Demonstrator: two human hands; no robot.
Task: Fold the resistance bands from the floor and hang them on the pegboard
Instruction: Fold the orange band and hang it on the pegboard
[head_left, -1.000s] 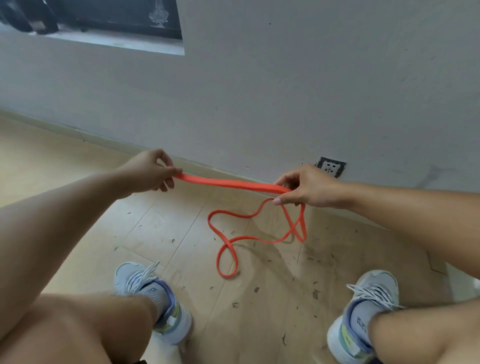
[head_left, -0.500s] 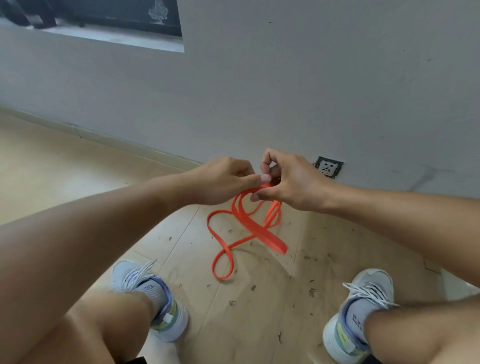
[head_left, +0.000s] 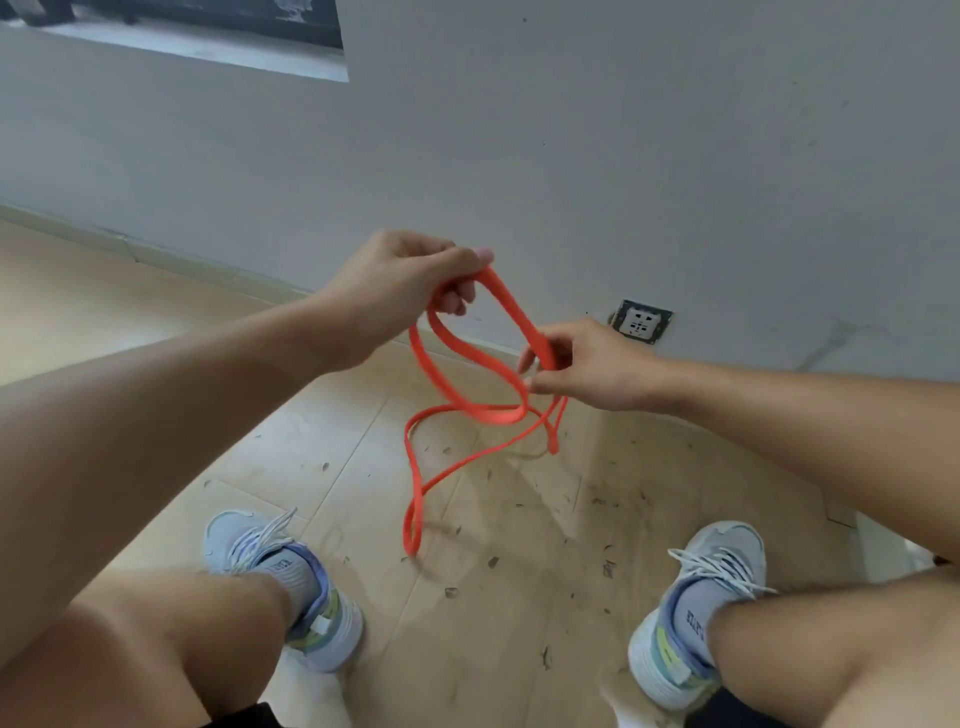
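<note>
The floor (head_left: 156, 322) is pale wood-look boards running up to a grey wall at 12 o'clock. Dark scraps (head_left: 492, 561) lie scattered across its middle, and the low end of an orange band (head_left: 413, 525) hangs down to it there. Two pale blue sneakers stand on it, one at 7 o'clock (head_left: 311, 613) and one at 5 o'clock (head_left: 691, 623).

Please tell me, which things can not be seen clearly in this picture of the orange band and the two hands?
- Head view: the right hand covers where its fingers pinch the orange band, so the grip there is unclear.
- The left hand curls over the band's top, hiding how many layers it holds.
- No pegboard is in frame.
- The wall socket is too small to read details.
</note>
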